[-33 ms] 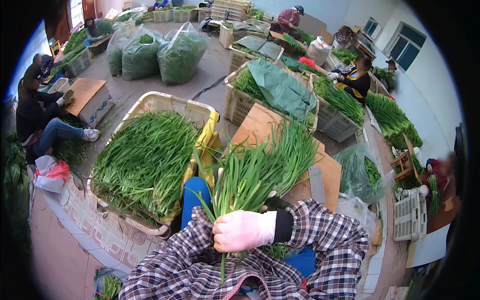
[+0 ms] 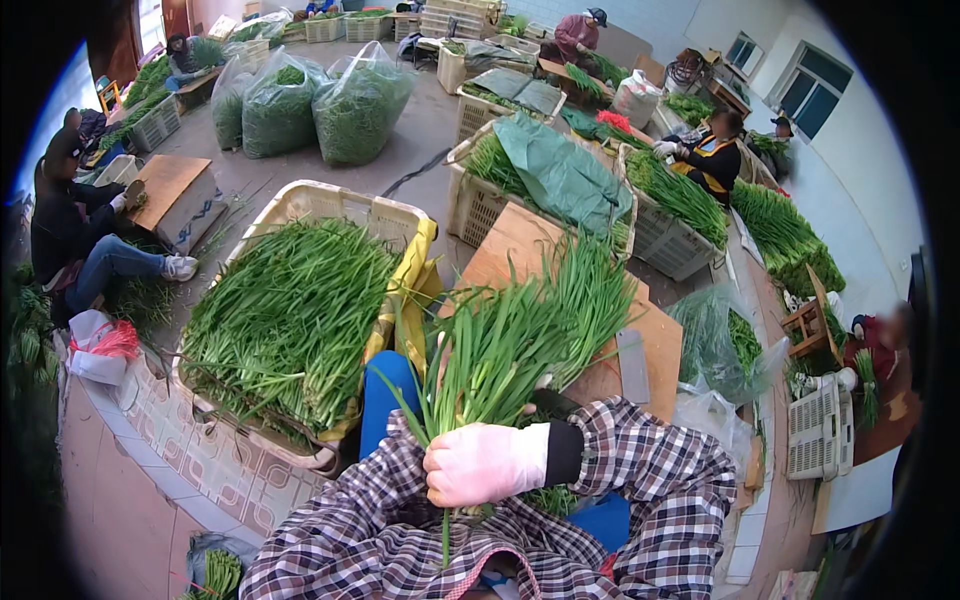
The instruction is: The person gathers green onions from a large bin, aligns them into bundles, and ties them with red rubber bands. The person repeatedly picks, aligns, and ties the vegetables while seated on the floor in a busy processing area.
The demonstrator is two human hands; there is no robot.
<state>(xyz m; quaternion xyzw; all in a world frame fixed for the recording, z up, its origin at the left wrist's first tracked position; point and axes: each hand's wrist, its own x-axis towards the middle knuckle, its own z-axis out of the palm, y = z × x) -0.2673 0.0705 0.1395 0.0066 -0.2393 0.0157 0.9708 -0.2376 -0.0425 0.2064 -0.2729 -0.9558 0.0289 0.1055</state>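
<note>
Nearest you, your right grip [image 2: 475, 465], in a pale pinkish glove, is closed firmly round the lower stems of a bunch of greens [image 2: 490, 350], with a few ends poking out beneath. The bunch is held in front of your checked shirt [image 2: 360, 510], its leaves fanning up and away from you. Your left grip [image 2: 441, 352] is mostly behind those leaves (only a pale sliver shows, so I can't tell how far it is closed, or on what).

Just past the bunch, more greens [image 2: 595, 310] lie on your wooden counter [image 2: 662, 350], left of a flat grey blade [image 2: 632, 365]. Beside your blue knee [image 2: 390, 392], a pale crate [image 2: 385, 215] holds loose leaves [image 2: 285, 320], and a yellow sheet [image 2: 412, 285] hangs over its right side.

Beyond, a green sheet [image 2: 565, 175] covers part of another filled crate [image 2: 480, 215]. Farther off, stuffed clear bags [image 2: 362, 105] stand on the floor, and at the back a person in a dark cap [image 2: 578, 38] bends forward.
</note>
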